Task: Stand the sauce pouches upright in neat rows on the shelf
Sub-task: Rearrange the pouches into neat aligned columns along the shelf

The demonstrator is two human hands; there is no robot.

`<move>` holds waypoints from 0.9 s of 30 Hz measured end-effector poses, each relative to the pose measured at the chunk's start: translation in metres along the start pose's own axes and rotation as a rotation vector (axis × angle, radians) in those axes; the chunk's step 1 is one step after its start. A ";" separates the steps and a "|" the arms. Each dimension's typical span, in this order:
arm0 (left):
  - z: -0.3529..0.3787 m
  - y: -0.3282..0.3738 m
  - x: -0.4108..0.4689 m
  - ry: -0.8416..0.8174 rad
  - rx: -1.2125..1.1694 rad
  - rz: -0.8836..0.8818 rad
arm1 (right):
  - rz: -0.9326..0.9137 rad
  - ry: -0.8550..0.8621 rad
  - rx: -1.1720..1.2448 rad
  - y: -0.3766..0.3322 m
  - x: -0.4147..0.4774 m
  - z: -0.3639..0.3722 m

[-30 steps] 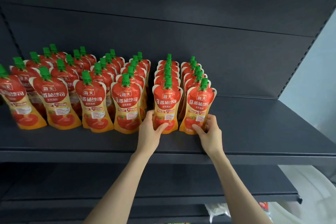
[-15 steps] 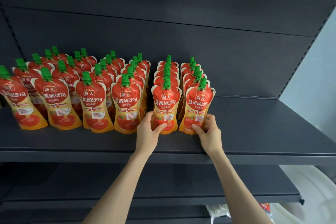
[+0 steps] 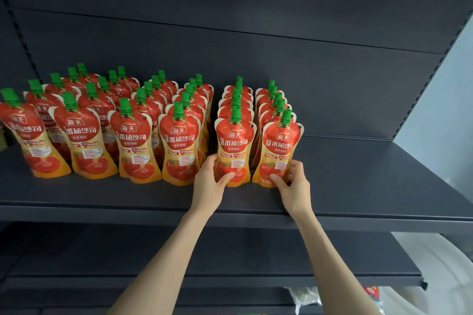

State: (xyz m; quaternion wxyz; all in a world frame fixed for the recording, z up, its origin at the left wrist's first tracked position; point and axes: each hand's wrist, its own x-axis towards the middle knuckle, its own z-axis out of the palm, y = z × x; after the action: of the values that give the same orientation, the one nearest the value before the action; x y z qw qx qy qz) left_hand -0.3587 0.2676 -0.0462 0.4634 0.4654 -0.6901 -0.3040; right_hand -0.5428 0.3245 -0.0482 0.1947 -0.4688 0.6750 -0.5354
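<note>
Sauce pouches — upright rows on dark shelf; left hand grips one front pouch, right hand pinches the end pouch.

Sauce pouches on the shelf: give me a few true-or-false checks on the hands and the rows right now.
1. The left hand holds the left pouch, which fronts the second row from the right. True.
2. The right hand hangs free of everything. False: its grip is on the base of the right pouch, which fronts the end row.
3. Both held pouches lie flat. False: both stand upright on the shelf.
4. Every visible cap is green. True.
5. More pouches stand to the right of the right pouch. False: only bare shelf lies there.
</note>
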 end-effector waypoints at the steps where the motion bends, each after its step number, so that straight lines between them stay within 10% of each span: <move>1: 0.000 0.000 0.000 -0.004 -0.002 -0.003 | 0.001 0.001 -0.002 0.000 0.000 0.000; 27: -0.006 -0.001 -0.012 0.097 -0.017 0.055 | -0.028 0.030 0.018 0.001 -0.003 0.001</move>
State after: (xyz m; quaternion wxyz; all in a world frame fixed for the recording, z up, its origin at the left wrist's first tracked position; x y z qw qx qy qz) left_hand -0.3511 0.2788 -0.0486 0.5086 0.4563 -0.6767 -0.2741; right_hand -0.5413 0.3269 -0.0503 0.1811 -0.4683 0.6665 -0.5510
